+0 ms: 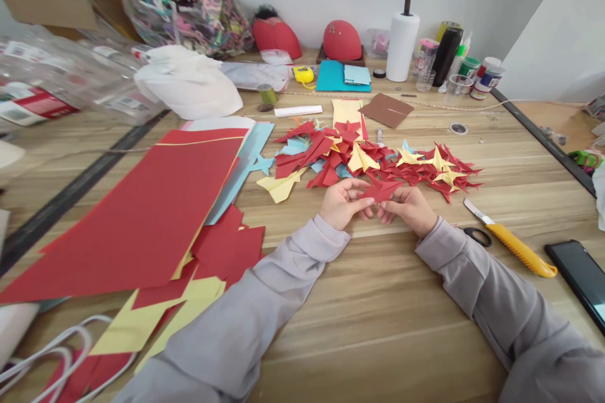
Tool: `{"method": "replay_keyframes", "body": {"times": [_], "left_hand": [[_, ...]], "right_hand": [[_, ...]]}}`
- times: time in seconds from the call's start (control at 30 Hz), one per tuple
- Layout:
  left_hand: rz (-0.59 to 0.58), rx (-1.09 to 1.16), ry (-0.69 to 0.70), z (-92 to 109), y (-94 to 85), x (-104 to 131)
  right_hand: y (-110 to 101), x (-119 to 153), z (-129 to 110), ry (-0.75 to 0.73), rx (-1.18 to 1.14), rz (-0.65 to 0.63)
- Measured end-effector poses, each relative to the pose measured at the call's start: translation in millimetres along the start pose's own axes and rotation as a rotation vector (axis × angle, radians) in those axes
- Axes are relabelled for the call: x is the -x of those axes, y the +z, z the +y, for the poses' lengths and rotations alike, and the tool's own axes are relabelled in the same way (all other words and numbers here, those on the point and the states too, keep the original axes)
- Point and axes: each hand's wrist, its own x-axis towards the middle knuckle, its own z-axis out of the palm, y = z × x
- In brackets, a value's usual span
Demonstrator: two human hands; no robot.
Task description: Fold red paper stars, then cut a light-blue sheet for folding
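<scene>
Left hand [344, 203] and right hand [414, 209] both pinch a red star [380, 189] between them! Just beyond them, folded pieces [363, 157] lie heaped, seemingly done; left of them, large sheets [142, 208] lie unfolded.

The wood-grained table [373, 334] carried large paper sheets [142, 220] at the frame's left, a heap of folded paper shapes [363, 158] near centre, a yellow-handled cutter [517, 245] and phone [579, 277] at right, and a white bottle [403, 47] at upper right.
</scene>
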Motion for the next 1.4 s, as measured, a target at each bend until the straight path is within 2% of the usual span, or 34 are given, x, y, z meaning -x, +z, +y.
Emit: {"method": "replay_keyframes", "body": {"times": [0.37, 0.63, 1.03, 1.23, 1.4], "left_hand": [[0.027, -0.024, 0.026, 3.0, 4.5, 3.6], [-0.065, 0.021, -0.031, 1.8, -0.9, 0.7], [-0.006, 0.117, -0.099, 3.7, -2.3, -1.8], [0.017, 0.125, -0.053, -0.4, 0.5, -1.0], [0.046, 0.093, 0.02, -5.3, 0.9, -2.0]], "right_hand": [[2.4, -0.2, 2.3, -0.032, 0.008, 0.024], [-0.9, -0.1, 1.3, -0.009, 0.003, 0.006], [-2.7, -1.9, 3.8, 0.015, -0.1, 0.01], [1.3, -1.3, 2.8, -0.016, -0.137, 0.096], [2.7, -0.7, 2.3, -0.019, -0.103, 0.086]]}}
